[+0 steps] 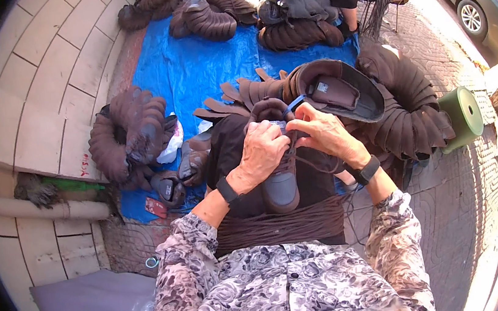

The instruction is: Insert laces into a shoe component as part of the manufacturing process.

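On my lap, toe pointing toward me, lies a brown shoe upper with a grey toe. My left hand is closed on it near the tongue and eyelets. Opposite, my right hand pinches a brown shoelace at the eyelet edge; the fingertips partly cover the lace end. A thin blue strip sticks out by the right fingers; what it belongs to is unclear. A bundle of brown laces lies across my lap, below the toe.
Beyond my hands, nested brown uppers fan out. Rings of uppers stand left and right on or beside a blue tarp. A green roll stands right. Another person's arm shows at the back, near a parked car.
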{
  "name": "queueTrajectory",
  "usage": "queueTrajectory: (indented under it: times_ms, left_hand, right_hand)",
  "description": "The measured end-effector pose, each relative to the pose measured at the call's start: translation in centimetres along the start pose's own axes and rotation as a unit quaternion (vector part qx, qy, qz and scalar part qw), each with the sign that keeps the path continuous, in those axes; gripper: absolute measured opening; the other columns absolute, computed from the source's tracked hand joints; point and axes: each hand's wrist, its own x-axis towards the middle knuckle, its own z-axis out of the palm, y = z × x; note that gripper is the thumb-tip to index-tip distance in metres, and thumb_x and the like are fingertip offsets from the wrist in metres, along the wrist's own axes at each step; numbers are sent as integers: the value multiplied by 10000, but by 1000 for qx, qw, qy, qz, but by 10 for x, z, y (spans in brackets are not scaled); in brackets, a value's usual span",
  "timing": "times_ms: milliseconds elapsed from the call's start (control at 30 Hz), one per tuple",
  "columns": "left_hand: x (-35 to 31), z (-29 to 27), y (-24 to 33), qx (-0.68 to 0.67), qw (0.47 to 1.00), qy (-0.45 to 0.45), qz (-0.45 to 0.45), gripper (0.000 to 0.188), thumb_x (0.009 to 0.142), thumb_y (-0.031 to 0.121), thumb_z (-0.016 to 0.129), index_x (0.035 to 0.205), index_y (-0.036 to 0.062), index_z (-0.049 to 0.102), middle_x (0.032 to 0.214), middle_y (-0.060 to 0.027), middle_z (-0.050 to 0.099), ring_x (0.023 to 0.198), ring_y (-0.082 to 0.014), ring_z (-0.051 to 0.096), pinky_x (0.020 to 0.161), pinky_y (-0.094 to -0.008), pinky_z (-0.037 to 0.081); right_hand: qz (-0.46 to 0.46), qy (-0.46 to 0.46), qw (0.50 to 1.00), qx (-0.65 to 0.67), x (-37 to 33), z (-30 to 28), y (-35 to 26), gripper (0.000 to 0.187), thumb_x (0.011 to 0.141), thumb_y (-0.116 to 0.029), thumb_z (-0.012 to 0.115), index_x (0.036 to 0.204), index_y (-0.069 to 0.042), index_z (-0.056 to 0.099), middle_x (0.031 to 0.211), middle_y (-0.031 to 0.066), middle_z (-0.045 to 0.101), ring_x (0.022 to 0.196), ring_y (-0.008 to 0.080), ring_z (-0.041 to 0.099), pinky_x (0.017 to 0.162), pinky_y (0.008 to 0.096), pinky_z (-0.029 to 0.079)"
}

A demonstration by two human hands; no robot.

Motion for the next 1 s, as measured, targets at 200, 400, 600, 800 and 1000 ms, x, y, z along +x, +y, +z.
queueTrajectory:
  times_ms: [200,400,600,800,1000]
  left_hand:
    - [-3,-35,18,168,983,-29,-73,99,695,151,649,738,98,578,754,-34,526,813,-220,505,735,-382,344]
    - [-27,-49,4,-7,988,39,-153,88,724,133,669,762,90,602,788,-33,549,871,-232,522,769,-367,354]
    - [-27,-42,-1,-57,989,83,-113,113,701,90,685,772,76,597,783,-49,533,852,-247,515,778,-368,364]
    - [-34,-41,-4,-57,990,93,-87,120,697,87,684,777,75,595,817,-65,532,853,-257,519,779,-373,374]
    - [-36,-43,-7,-102,988,81,-79,98,724,85,669,793,59,605,829,-77,538,869,-268,519,786,-374,391]
  right_hand:
    - [42,44,995,80,-4,7,-7,496,599,-86,764,1063,-124,591,1028,100,492,920,289,535,771,375,476]
    - [25,225,972,59,-2,16,-40,336,616,-40,736,935,-70,637,911,86,579,886,276,532,775,370,466]
    - [54,129,981,131,6,30,-49,230,741,-81,663,967,-52,633,931,103,610,901,282,555,795,370,463]
    - [66,70,982,160,13,28,-46,133,740,-99,670,868,-71,647,855,71,612,825,271,547,719,352,453]
    - [31,76,988,130,3,34,-47,106,726,-111,668,815,-64,634,747,59,559,756,264,528,669,344,439]
